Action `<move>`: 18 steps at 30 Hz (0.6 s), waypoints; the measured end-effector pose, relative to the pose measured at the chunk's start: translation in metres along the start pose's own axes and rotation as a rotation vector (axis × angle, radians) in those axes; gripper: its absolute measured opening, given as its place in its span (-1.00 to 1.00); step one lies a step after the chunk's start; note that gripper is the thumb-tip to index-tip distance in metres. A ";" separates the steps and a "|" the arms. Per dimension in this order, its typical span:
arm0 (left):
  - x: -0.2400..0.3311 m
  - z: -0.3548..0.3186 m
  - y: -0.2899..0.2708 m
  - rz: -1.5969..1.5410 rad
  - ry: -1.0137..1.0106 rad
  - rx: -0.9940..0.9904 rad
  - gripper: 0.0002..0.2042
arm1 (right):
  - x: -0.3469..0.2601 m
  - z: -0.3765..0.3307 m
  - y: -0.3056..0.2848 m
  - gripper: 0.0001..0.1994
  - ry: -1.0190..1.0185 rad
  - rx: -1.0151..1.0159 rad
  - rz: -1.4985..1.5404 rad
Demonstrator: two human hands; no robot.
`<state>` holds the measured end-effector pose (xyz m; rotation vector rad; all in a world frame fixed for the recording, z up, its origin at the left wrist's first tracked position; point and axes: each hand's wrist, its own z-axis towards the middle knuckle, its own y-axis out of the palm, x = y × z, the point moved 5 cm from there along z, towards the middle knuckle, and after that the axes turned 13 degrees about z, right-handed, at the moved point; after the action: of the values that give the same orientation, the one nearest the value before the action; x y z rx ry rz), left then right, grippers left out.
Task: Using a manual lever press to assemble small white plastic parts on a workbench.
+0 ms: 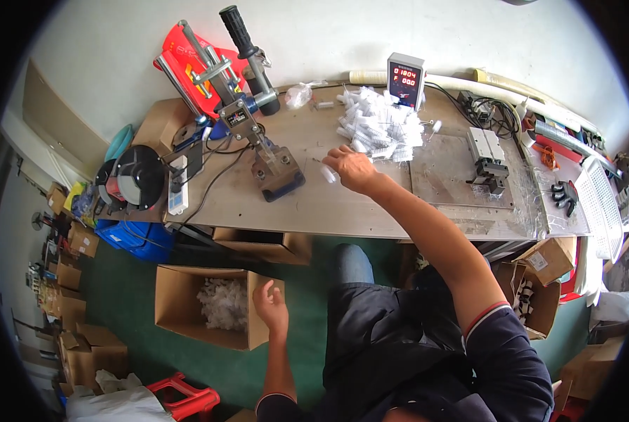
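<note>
My right hand (353,169) reaches over the workbench with its fingers pinched together. At its fingertips is a small white translucent brush-like piece (328,174), its exact kind too small to make out. Just beyond that hand lies a heap of similar white ribbed pieces (378,123). Lower down, my left hand (271,302) hovers by the right side of an open cardboard box (177,295), fingers loosely curled and apart, holding nothing. Inside the box is a pile of whitish translucent pieces (224,304).
A lever hand press (276,172) stands left of my right hand. Behind the heap is a counter with a red display (406,81). A metal fixture (490,160) sits on the right, near a dark glove (564,197). Below left stands a red stool (184,395).
</note>
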<state>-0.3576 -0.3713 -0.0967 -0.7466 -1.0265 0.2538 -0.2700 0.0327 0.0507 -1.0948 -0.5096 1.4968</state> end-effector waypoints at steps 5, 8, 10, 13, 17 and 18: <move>0.027 -0.010 0.009 -0.011 -0.051 -0.101 -0.75 | 0.003 -0.005 0.009 -0.64 0.007 -0.105 -0.046; 0.020 -0.018 0.014 0.024 -0.036 -0.136 -0.78 | -0.008 0.001 0.010 -0.73 0.001 -0.159 -0.091; 0.030 -0.019 0.017 0.010 -0.004 -0.128 -0.78 | 0.000 -0.004 0.012 -0.78 0.034 -0.204 -0.131; 0.043 -0.016 0.019 -0.016 0.028 -0.126 -0.79 | 0.002 -0.009 0.007 -0.87 -0.004 -0.136 -0.158; 0.055 -0.006 0.018 -0.095 0.087 -0.064 -0.81 | -0.007 -0.013 -0.026 -0.87 -0.067 0.181 -0.047; 0.061 -0.001 0.019 -0.096 0.091 -0.066 -0.81 | -0.006 -0.016 -0.039 -0.88 -0.062 0.346 0.045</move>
<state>-0.3225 -0.3263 -0.0685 -0.7600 -0.9852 0.1030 -0.2363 0.0331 0.0767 -0.7948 -0.2557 1.5917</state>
